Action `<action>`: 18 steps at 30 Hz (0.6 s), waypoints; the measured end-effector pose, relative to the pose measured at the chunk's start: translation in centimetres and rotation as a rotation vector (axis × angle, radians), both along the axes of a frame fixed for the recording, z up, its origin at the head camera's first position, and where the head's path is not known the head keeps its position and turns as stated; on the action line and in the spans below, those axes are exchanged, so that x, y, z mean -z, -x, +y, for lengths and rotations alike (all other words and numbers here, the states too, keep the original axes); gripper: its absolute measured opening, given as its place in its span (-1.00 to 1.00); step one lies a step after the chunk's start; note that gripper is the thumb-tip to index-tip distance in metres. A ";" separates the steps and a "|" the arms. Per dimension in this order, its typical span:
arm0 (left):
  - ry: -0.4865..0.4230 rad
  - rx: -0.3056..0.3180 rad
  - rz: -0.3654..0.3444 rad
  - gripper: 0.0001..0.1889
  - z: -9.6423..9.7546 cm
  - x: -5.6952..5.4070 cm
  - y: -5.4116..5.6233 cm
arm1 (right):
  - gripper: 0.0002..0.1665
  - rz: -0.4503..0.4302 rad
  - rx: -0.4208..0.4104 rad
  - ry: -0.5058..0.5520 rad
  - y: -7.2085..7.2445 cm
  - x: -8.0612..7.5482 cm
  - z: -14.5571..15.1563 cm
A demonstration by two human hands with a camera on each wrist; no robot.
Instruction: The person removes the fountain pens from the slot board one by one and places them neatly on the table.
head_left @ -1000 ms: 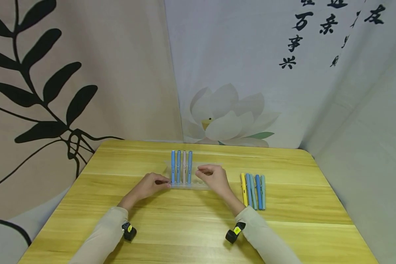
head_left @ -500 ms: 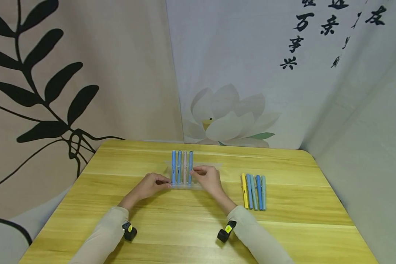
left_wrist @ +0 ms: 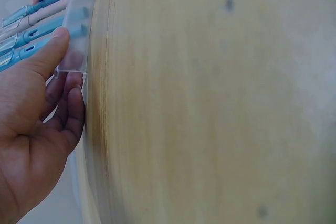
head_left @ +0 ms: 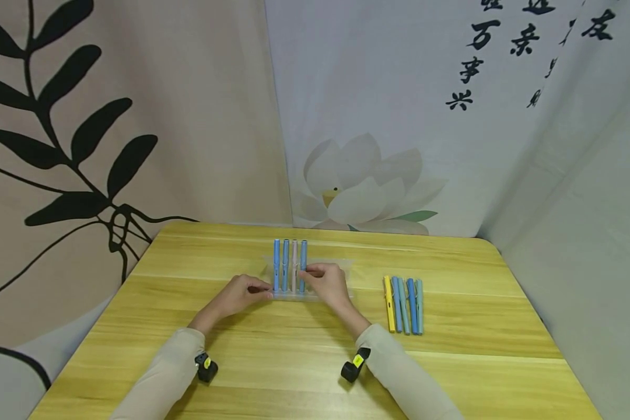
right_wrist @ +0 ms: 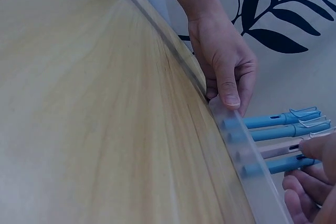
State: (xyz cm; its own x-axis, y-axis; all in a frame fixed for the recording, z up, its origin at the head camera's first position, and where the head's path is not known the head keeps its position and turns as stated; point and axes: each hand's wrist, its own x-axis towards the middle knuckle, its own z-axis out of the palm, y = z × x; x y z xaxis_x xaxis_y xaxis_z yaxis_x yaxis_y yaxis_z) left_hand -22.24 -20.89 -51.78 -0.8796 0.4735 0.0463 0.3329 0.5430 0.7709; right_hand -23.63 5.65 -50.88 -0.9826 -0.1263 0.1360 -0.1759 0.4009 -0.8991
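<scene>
A clear plastic pen stand (head_left: pixel 315 296) sits on the table with a row of upright pens in its left part. From the left these are a blue pen (head_left: pixel 276 256), another blue pen (head_left: pixel 286 256), a pale pink pen (head_left: pixel 294 254) and a blue pen (head_left: pixel 304 252). My left hand (head_left: pixel 242 294) pinches the stand's left end; the left wrist view shows the thumb (left_wrist: pixel 58 45) on its front and fingers behind. My right hand (head_left: pixel 329 284) grips the rightmost blue pen between thumb and fingers, while the pen's lower end is in the stand.
To the right on the wooden table (head_left: pixel 478 326) lie several pens side by side: a yellow pen (head_left: pixel 389 304), blue ones and greenish ones such as the outer right pen (head_left: pixel 419 306). Behind the table hangs a printed curtain (head_left: pixel 378 116).
My right hand has moved left from beside the row to the rightmost blue pen and now holds it. The left hand stays at the stand's end.
</scene>
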 end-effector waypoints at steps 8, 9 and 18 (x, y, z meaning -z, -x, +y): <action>0.004 0.002 -0.004 -0.68 0.1 -0.1 0.0 | -0.75 0.022 0.002 -0.032 0.1 -0.1 -0.2; 0.005 0.002 -0.004 -0.67 0.1 -0.1 0.0 | -0.75 0.021 0.004 -0.035 0.1 -0.1 -0.2; 0.011 0.001 -0.008 -0.66 0.0 0.0 0.0 | -0.79 0.038 0.003 -0.011 -0.1 -0.6 -0.1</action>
State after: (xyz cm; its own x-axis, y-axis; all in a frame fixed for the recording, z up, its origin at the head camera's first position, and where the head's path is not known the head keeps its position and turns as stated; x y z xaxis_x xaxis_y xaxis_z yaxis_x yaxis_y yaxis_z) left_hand -22.24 -20.88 -51.74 -0.8796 0.4745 0.0343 0.3275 0.5517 0.7671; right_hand -23.55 5.54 -50.28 -0.9772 -0.1252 0.1717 -0.2086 0.4112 -0.8874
